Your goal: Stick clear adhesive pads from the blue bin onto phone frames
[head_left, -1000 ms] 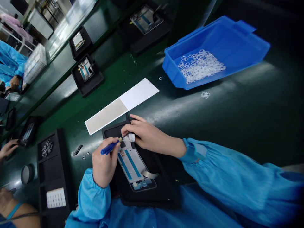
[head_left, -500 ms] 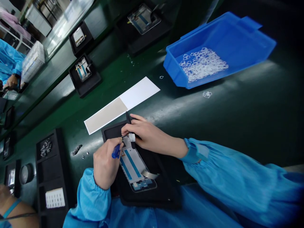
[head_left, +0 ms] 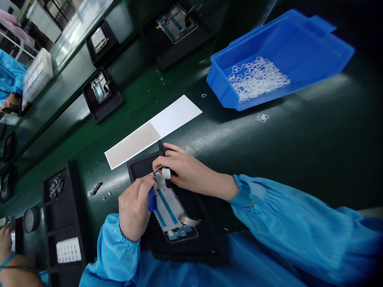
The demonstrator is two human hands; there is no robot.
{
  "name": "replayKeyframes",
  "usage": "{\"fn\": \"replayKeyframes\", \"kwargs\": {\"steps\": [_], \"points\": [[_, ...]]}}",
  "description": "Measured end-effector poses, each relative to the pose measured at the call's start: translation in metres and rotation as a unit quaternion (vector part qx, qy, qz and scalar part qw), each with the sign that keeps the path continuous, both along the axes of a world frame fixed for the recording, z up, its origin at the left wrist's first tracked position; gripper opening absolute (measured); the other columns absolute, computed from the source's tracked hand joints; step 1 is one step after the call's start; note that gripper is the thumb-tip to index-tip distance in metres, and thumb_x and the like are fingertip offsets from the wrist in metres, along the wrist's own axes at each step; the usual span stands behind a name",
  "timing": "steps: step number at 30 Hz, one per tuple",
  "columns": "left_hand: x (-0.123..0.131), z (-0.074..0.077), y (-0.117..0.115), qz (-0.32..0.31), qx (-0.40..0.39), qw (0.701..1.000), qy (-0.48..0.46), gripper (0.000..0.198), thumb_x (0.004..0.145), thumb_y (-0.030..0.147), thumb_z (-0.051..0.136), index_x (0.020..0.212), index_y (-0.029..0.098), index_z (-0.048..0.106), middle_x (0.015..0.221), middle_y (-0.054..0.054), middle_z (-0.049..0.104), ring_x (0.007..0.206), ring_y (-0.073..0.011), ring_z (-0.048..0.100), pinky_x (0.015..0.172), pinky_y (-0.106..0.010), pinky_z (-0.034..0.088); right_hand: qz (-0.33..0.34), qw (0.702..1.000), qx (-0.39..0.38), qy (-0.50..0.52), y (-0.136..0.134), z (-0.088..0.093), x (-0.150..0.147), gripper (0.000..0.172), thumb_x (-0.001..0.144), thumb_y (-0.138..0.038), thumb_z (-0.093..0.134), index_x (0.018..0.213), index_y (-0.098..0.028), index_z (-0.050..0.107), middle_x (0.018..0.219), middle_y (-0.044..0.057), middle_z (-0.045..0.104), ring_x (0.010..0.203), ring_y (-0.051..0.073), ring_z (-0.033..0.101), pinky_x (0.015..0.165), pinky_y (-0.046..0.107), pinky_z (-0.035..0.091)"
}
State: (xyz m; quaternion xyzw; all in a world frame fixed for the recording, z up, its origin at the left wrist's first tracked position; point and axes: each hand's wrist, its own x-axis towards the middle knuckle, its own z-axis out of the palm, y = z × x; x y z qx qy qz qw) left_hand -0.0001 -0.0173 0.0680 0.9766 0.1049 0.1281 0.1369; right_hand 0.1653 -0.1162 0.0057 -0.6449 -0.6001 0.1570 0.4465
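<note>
A phone frame (head_left: 176,205) with two blue strips lies in a black tray (head_left: 142,165) in front of me. A silvery flex strip (head_left: 189,221) sticks up near its lower end. My left hand (head_left: 134,207) is closed around a small blue-handled tool (head_left: 152,199) at the frame's upper left edge; fingers hide most of it. From the other side, my right hand (head_left: 191,171) grips black tweezers (head_left: 160,147) with a white wrap (head_left: 166,173). Its fingers rest over the frame's upper end, beside the left fingertips. What lies between the hands is too small to make out.
A blue bin (head_left: 221,85) holds many small white rings. A white card (head_left: 176,115) lies beyond the tray. At left stands a compartmented black tray (head_left: 60,215) with small parts. Other phone frames (head_left: 101,85) sit in trays farther off. A co-worker's hand (head_left: 4,243) shows lower left.
The blue handle has swung a little rightward and more upright in my left hand. My right hand and the phone frame stay nearly still. The co-worker's arm at lower left has shifted.
</note>
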Motion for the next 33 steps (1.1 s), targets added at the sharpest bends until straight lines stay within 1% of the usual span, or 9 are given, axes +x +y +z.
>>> {"fn": "replayKeyframes", "kwargs": {"steps": [3, 6, 12, 18, 20, 22, 26, 29, 33], "points": [[0.002, 0.002, 0.001, -0.004, 0.001, 1.0, 0.002, 0.013, 0.094, 0.01, 0.053, 0.1, 0.021, 0.056, 0.097, -0.005, 0.072, 0.085, -0.0149, 0.071, 0.072, -0.022, 0.055, 0.001, 1.0, -0.006, 0.002, 0.0, 0.0, 0.0, 0.031, 0.077, 0.002, 0.042, 0.09, -0.025, 0.051, 0.081, -0.003, 0.062, 0.073, 0.016, 0.056, 0.115, 0.054, 0.03], [0.002, -0.001, 0.003, -0.011, -0.003, 1.0, -0.002, 0.013, 0.094, 0.01, 0.053, 0.1, 0.021, 0.057, 0.097, -0.005, 0.072, 0.088, -0.0156, 0.072, 0.074, -0.023, 0.056, -0.005, 1.0, -0.006, 0.002, 0.0, 0.0, -0.001, 0.032, 0.075, 0.003, 0.042, 0.089, -0.024, 0.051, 0.079, -0.003, 0.061, 0.071, 0.016, 0.055, 0.114, 0.054, 0.031], [-0.003, -0.013, 0.01, 0.069, -0.084, 0.992, -0.068, 0.004, 0.094, 0.021, 0.059, 0.096, 0.021, 0.056, 0.09, -0.004, 0.073, 0.088, -0.0177, 0.073, 0.075, -0.027, 0.059, -0.018, 1.0, -0.006, 0.009, -0.001, 0.002, -0.002, 0.025, 0.081, -0.001, 0.044, 0.088, -0.024, 0.052, 0.078, -0.002, 0.062, 0.071, 0.016, 0.056, 0.115, 0.054, 0.03], [-0.004, -0.013, 0.011, 0.094, -0.102, 0.985, -0.104, 0.005, 0.092, 0.021, 0.062, 0.093, 0.02, 0.057, 0.086, -0.003, 0.073, 0.083, -0.0184, 0.074, 0.073, -0.029, 0.06, -0.017, 1.0, -0.015, 0.009, -0.001, 0.003, -0.002, 0.031, 0.076, 0.003, 0.045, 0.088, -0.025, 0.051, 0.079, -0.003, 0.061, 0.072, 0.016, 0.056, 0.116, 0.053, 0.03], [-0.005, -0.012, 0.011, 0.092, -0.104, 0.986, -0.096, 0.005, 0.092, 0.021, 0.062, 0.092, 0.02, 0.057, 0.086, -0.003, 0.073, 0.084, -0.0179, 0.074, 0.074, -0.028, 0.06, -0.018, 1.0, -0.013, 0.008, -0.001, 0.003, -0.002, 0.031, 0.076, 0.003, 0.045, 0.088, -0.025, 0.051, 0.079, -0.003, 0.061, 0.071, 0.016, 0.056, 0.116, 0.053, 0.03], [-0.005, -0.012, 0.009, 0.077, -0.098, 0.989, -0.08, 0.005, 0.092, 0.019, 0.062, 0.092, 0.02, 0.057, 0.088, -0.003, 0.073, 0.085, -0.0168, 0.073, 0.074, -0.026, 0.059, -0.019, 1.0, -0.01, 0.006, -0.001, 0.003, -0.002, 0.03, 0.077, 0.003, 0.044, 0.088, -0.024, 0.051, 0.078, -0.003, 0.061, 0.071, 0.016, 0.055, 0.115, 0.052, 0.031], [-0.002, -0.009, 0.006, 0.037, -0.056, 0.996, -0.056, 0.006, 0.092, 0.017, 0.062, 0.094, 0.021, 0.057, 0.089, -0.003, 0.073, 0.082, -0.0151, 0.072, 0.072, -0.024, 0.057, -0.02, 1.0, 0.0, 0.004, -0.001, 0.003, -0.003, 0.03, 0.077, 0.003, 0.042, 0.088, -0.023, 0.051, 0.076, -0.002, 0.061, 0.07, 0.016, 0.055, 0.114, 0.052, 0.032], [0.002, -0.007, 0.004, 0.031, -0.032, 0.998, -0.054, 0.007, 0.092, 0.016, 0.061, 0.094, 0.021, 0.056, 0.087, -0.002, 0.072, 0.079, -0.0144, 0.072, 0.07, -0.023, 0.056, -0.023, 1.0, 0.002, 0.001, -0.002, 0.003, -0.003, 0.032, 0.075, 0.004, 0.042, 0.088, -0.023, 0.052, 0.076, -0.003, 0.061, 0.07, 0.016, 0.055, 0.114, 0.051, 0.032], [0.004, -0.005, 0.005, 0.029, -0.033, 0.998, -0.04, 0.007, 0.092, 0.016, 0.061, 0.093, 0.021, 0.056, 0.087, -0.002, 0.072, 0.08, -0.014, 0.072, 0.07, -0.022, 0.054, -0.03, 1.0, 0.006, -0.005, -0.002, 0.001, -0.004, 0.031, 0.076, 0.003, 0.042, 0.088, -0.024, 0.052, 0.075, -0.003, 0.061, 0.07, 0.016, 0.054, 0.113, 0.051, 0.032]]}}
